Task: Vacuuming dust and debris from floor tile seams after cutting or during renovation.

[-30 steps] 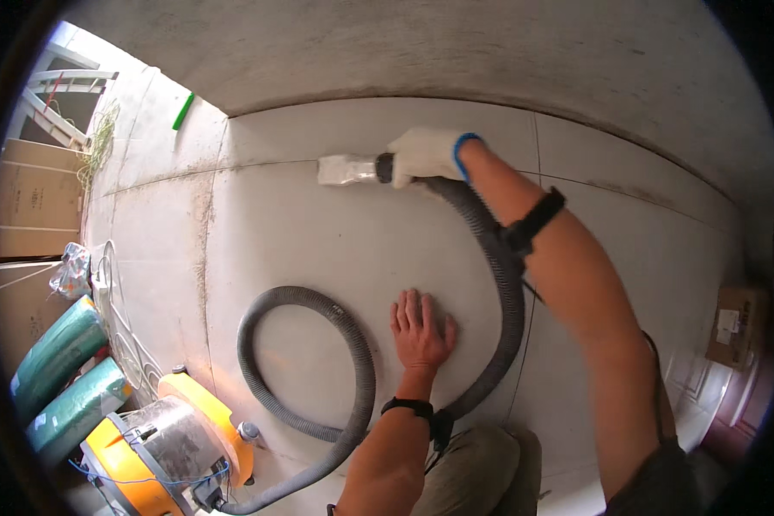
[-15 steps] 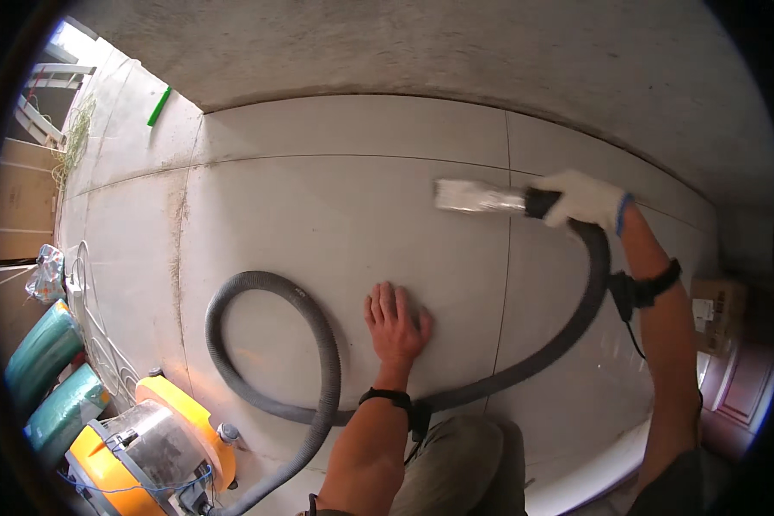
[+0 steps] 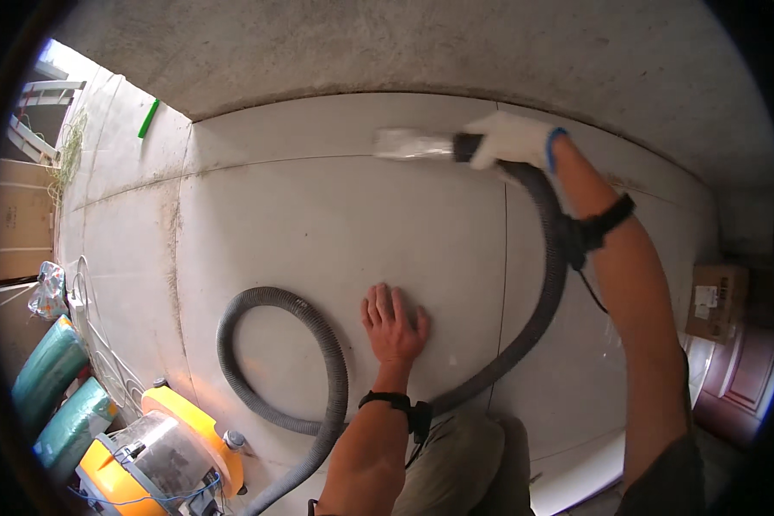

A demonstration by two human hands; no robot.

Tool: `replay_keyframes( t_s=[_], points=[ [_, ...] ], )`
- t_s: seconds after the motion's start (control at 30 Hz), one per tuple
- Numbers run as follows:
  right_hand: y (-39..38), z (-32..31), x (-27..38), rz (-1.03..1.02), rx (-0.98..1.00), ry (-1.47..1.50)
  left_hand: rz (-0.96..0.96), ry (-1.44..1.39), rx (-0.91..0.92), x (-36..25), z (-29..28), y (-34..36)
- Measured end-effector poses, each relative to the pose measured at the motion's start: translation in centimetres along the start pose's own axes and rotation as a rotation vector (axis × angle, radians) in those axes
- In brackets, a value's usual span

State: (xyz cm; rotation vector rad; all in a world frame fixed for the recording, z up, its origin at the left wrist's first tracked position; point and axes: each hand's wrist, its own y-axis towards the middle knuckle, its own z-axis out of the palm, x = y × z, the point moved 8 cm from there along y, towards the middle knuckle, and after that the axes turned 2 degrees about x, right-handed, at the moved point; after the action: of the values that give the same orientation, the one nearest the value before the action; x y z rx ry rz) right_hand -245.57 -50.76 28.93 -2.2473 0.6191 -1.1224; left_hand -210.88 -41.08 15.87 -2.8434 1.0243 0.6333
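In a white glove with a blue cuff, my right hand (image 3: 514, 143) is closed around the dark end of a vacuum nozzle (image 3: 417, 144). The nozzle's front looks clear or silvery and is slightly blurred; it lies over the floor tiles near the base of the wall, pointing left. From the grip a grey ribbed hose (image 3: 542, 297) curves down, passes by my left forearm and makes a loop. That hose runs on to a yellow and grey vacuum cleaner (image 3: 159, 447) at the lower left. My bare left hand (image 3: 396, 325) rests flat on the tiles, fingers extended.
A concrete wall (image 3: 387, 52) borders the tiles at the far side. Left lie a green strip (image 3: 149, 119), a white cable (image 3: 95, 318), green wrapped packs (image 3: 50, 365) and a large carton (image 3: 19, 211). A cardboard box (image 3: 715, 301) stands at the right.
My right hand has carried the nozzle left and farther away, up to the wall's base. The hose has shifted with it, its loop included. My left hand stays planted on the floor.
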Motion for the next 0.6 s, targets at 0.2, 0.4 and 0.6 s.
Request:
replay_keyframes(
  t_s=[0.2, 0.4, 0.6],
  points=[
    [5.5, 6.3, 9.3, -0.224, -0.080, -0.189, 0.008, -0.026, -0.009, 0.3, -0.6, -0.3],
    [1.3, 0.8, -0.5, -0.048, -0.101, -0.001, 0.024, -0.040, -0.011, -0.3, -0.4, -0.1],
    [-13.2, -5.4, -17.8, 0.395, -0.376, 0.176, -0.001, 0.014, 0.056, 0.4, 0.3, -0.3]
  ],
)
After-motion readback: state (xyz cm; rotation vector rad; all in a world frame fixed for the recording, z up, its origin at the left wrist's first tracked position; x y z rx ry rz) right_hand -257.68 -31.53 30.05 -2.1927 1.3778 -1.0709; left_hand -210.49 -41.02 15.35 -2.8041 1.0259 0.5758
